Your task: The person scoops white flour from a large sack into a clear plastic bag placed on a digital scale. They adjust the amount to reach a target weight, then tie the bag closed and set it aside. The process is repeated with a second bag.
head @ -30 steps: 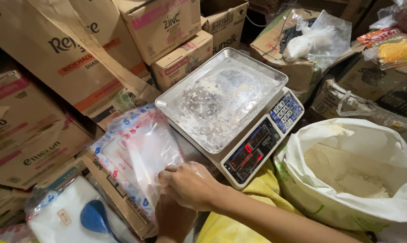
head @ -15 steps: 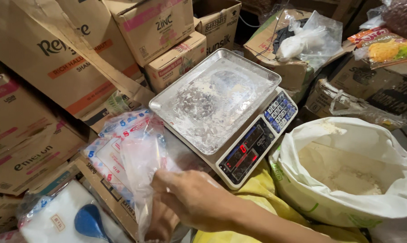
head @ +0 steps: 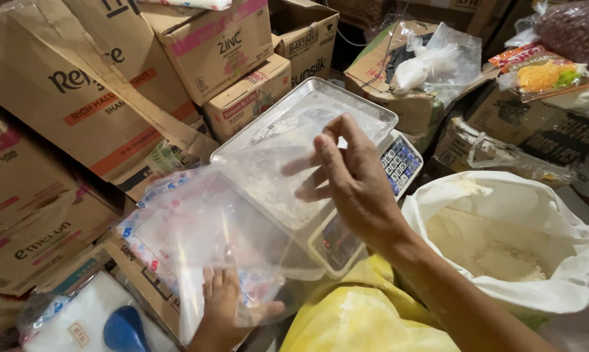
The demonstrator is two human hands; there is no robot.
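Two hands of mine are on one clear plastic bag [head: 242, 215], the only view being the head camera looking down. My left hand [head: 226, 303] sits at about 7 o'clock in the picture, fingers closed around the bag's lower edge, thumb pointing right. My right hand [head: 350, 179] is raised near the centre, fingers spread and slightly curled, with the fingertips pinching the bag's upper edge, so the film is stretched between both hands. The bag hangs in front of the scale [head: 320, 195], whose floury steel tray [head: 366, 111] and blue keypad [head: 398, 163] show past it at 12 to 1 o'clock; the red display is blurred behind the plastic.

Under the bag, at 9 o'clock, lies a stack of printed plastic bags [head: 144, 221] with red and blue marks. At 4 o'clock stands an open white sack [head: 542, 287] with pale flour [head: 490, 248] inside, just beside the scale. Yellow cloth [head: 353, 319] lies at 6 o'clock under my right forearm. A blue scoop [head: 121, 329] rests on a white packet [head: 66, 322] at 8 o'clock. Cardboard boxes [head: 79, 98] are piled from 9 to 12 o'clock, and more boxes with loose clear bags [head: 438, 62] sit at 1 o'clock. A packet of yellow snacks [head: 542, 75] lies at 2 o'clock.
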